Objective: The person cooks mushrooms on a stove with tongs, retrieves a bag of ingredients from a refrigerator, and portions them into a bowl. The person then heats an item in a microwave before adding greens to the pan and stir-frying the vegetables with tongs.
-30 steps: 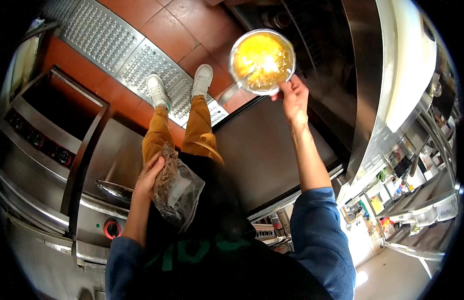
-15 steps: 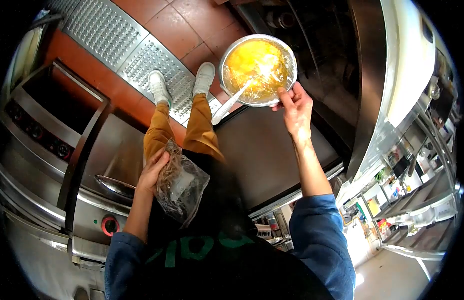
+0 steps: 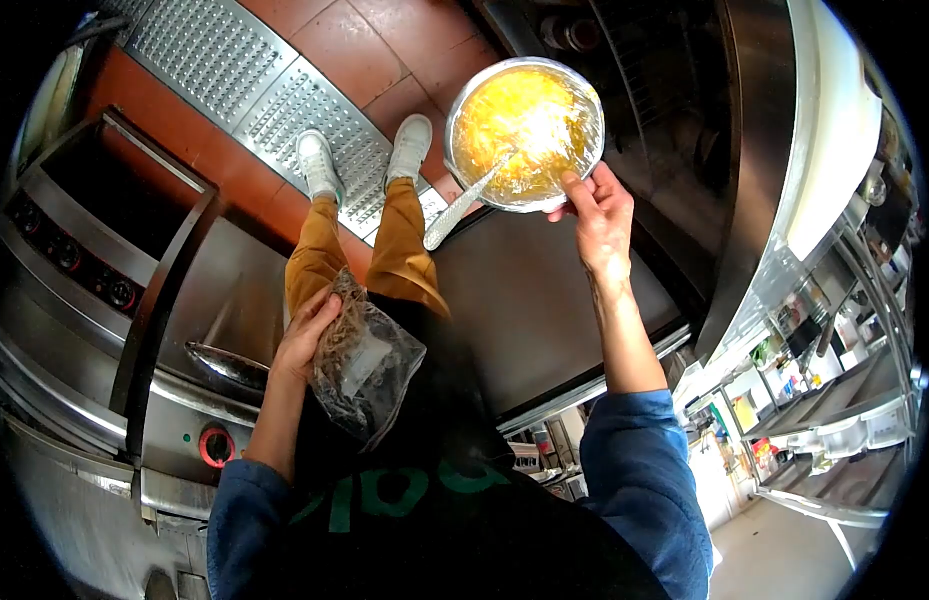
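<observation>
A round metal bowl (image 3: 524, 135) of yellow food under clear plastic wrap is held up by its near rim in my right hand (image 3: 599, 215), thumb on top and fingers beneath. A spoon or similar utensil (image 3: 464, 212) sticks out of the bowl toward the lower left. My left hand (image 3: 306, 335) is closed on the edge of a clear plastic bag (image 3: 369, 365) with brownish, stringy contents, close to my body. What exactly the contents are, I cannot tell.
Steel cooking equipment with a red knob (image 3: 217, 446) stands at the left, with a metal lid or pan (image 3: 227, 365) on it. A dark flat-topped unit (image 3: 544, 300) is below the bowl. Wire shelves (image 3: 844, 440) are at the far right. Studded metal plates (image 3: 219, 65) cross the tiled floor.
The bowl has come closer to the camera, turning so that the utensil now shows clearly. The bag has shifted slightly up and to the right in my left hand.
</observation>
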`<state>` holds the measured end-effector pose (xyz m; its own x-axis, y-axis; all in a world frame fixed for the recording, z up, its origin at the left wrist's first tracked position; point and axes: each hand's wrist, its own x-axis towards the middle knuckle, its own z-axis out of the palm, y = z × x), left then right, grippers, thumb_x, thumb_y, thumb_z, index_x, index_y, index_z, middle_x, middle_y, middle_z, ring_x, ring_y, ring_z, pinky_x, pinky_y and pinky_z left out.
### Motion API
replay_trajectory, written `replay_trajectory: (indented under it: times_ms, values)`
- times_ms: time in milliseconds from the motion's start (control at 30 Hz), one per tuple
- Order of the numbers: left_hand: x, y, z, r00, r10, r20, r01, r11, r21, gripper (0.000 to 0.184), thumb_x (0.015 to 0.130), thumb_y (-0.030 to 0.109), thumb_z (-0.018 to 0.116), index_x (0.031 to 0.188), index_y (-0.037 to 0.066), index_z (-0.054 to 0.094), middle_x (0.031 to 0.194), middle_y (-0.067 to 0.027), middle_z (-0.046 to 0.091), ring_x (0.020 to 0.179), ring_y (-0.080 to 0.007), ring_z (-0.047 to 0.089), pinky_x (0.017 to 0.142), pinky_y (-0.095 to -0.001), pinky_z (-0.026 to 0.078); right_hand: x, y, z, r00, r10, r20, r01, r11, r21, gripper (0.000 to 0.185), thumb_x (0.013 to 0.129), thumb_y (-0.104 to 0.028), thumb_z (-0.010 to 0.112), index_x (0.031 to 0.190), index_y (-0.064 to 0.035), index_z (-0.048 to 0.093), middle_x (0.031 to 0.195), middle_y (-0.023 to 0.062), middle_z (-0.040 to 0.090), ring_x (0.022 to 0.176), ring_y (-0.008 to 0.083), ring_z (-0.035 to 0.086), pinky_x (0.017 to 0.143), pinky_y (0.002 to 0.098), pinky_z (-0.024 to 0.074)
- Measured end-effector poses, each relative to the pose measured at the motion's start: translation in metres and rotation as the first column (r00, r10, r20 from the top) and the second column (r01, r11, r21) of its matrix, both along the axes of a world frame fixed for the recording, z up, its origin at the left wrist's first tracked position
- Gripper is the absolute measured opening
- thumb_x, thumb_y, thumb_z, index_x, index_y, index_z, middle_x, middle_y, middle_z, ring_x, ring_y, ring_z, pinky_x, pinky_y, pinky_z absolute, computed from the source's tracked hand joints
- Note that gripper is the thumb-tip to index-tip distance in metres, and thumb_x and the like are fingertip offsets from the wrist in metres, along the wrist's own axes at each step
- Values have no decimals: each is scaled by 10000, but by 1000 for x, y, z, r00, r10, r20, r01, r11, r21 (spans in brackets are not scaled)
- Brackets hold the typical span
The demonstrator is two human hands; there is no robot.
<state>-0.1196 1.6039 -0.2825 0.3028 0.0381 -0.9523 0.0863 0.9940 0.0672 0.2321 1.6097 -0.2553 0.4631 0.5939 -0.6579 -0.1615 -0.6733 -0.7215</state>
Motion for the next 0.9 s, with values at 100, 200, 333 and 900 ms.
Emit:
replay_trajectory:
  times_ms: [100, 200, 333, 900]
  values:
    - [2, 1, -2, 999, -27, -35, 26, 1000, -3, 542, 807, 331, 616, 1199, -11, 465, 1087, -55, 551, 974, -131, 516, 856, -234, 389, 2, -1, 4, 1000, 11, -2, -11, 1000, -1, 169, 856, -73, 507, 963, 53, 542, 711, 66, 610, 539, 92, 536, 511, 211, 441]
    - [4, 3, -1, 999, -13, 35, 14, 1000, -12, 559, 802, 337, 621, 1204, -17, 460, 1096, -58, 548, 981, -132, 514, 862, -234, 387, 7, -3, 1, 1000, 25, -2, -25, 1000, 6, 169, 858, -84, 504, 955, 48, 547, 708, 71, 611, 531, 95, 535, 514, 207, 438]
    - [7, 1, -3, 996, -10, 90, 10, 1000, -3, 536, 814, 326, 609, 1201, -13, 463, 1102, -61, 546, 985, -132, 515, 857, -232, 393, 19, -9, -15, 997, -61, -39, 60, 998, -32, 172, 856, -101, 504, 942, 40, 553, 693, 77, 608, 518, 105, 535, 512, 209, 439]
    - [-13, 9, 42, 977, 183, 112, -211, 914, 345, 530, 790, 471, 590, 1068, 20, 575, 1021, -47, 577, 887, -98, 523, 735, -230, 416, 267, -28, -217, 897, -354, -264, 342, 935, -91, 243, 865, -170, 483, 1014, 6, 561, 825, 125, 615, 730, 187, 582, 611, 302, 505]
